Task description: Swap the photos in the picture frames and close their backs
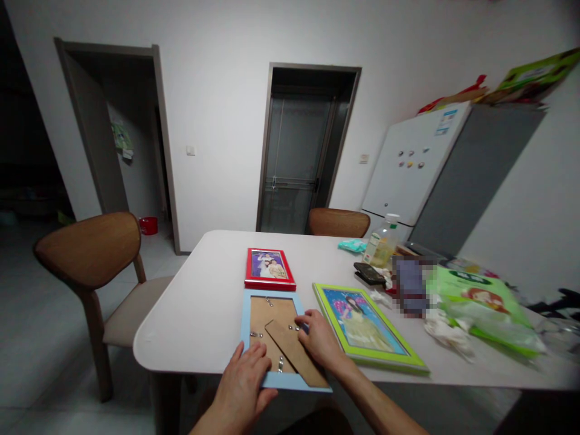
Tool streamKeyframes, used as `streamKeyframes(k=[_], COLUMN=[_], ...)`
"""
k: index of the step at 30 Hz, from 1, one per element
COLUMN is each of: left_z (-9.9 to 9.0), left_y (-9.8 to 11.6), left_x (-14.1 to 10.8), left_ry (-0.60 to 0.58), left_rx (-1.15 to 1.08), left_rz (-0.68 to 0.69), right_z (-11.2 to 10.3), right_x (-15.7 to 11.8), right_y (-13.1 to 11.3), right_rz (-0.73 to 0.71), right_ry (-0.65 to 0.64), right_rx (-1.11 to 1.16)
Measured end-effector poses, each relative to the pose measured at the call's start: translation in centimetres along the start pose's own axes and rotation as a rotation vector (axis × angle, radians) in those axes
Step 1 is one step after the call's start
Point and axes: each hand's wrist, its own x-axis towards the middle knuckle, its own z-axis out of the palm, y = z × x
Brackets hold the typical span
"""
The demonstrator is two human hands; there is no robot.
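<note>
A light blue picture frame point(246, 317) lies face down at the near edge of the table, its brown backing board point(283, 305) up. Metal clips sit around the board, and a brown stand flap point(292, 353) slants across it to the lower right. My left hand point(244, 377) rests on the frame's lower left side, fingers stretched out and thumb apart. At the right side clip, my right hand point(319, 339) has its fingers curled together; a small dark blue bit shows at the fingertips, too little to name.
Behind lies a red picture frame point(270, 284); a green picture frame point(326, 308) is close on the right. Farther right are a bottle point(381, 244), a black wallet-like item point(369, 273), crumpled tissues and a green package point(480, 296). A wooden chair point(90, 254) stands left.
</note>
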Motion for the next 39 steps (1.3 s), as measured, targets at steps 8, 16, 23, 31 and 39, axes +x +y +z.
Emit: streamKeyframes(k=[8,16,23,31,39], left_z=[0.5,0.5,0.8,1.0,1.1], left_y=[-0.2,-0.2,-0.4,-0.6,-0.4], left_x=[-0.2,-0.1,-0.2,-0.2,-0.2], left_ry=[0.029,0.036,0.064,0.077,0.106], left_rx=[-0.033,-0.059,-0.061,-0.077,-0.088], left_rz=[0.028,0.035,0.057,0.063,0.047], right_z=[0.3,-1.4,-0.5,0.6,3.4], right_x=[0.6,-2.7,-2.8,-1.5,1.4], right_y=[-0.4,-2.6,-3.3,-4.9,-7.2], right_rz=[0.046,-0.365,-0.387,-0.307,-0.257], right_ry=[0.01,-0.233,-0.285,-0.167,-0.13], right_rx=[-0.043,0.193,0.2,0.21,0.111])
